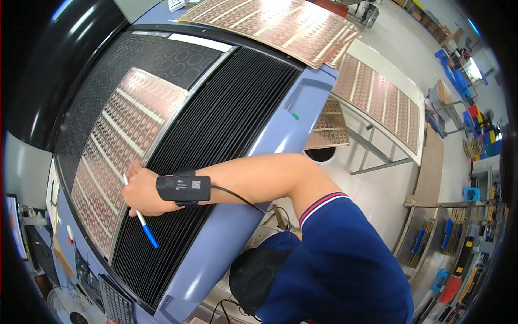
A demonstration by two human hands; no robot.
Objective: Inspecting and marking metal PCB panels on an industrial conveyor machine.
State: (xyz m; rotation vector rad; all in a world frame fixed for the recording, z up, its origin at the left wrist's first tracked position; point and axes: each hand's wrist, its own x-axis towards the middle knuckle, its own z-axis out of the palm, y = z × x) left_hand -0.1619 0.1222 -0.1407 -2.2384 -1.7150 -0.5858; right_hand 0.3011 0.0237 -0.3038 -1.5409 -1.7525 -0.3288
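Machine [232, 232], big and blue, is standing on the left and in the middle. Its top is carrying a black mat [178, 65] with rings on it, and black ribs [232, 92] are running between the mat and the near edge. White table [391, 70] is standing past the right end of the machine, and a copper-coloured sheet [375, 97] is lying on it. More copper-coloured sheets [270, 27] are lying at the machine's far right corner.

One patterned panel [129, 108] is lying flat on the mat, and its long near side is running along the edge of the ribs. Rows of little brown shapes are covering it, with pale stripes going between them.

By the machine's left end, a dark keyboard [116, 302] is sitting. The right hand [144, 191] is reaching over the ribs to about the middle of the panel's near side. Its fingers are curling closed around a white pen [151, 237], and the pen's blue end is sticking out over the ribs. A black box [183, 189] is sitting on that wrist. Of the left hand [112, 321], only a tiny bit seems to be peeking out below the keyboard, so I cannot tell how open it is or what it is holding.
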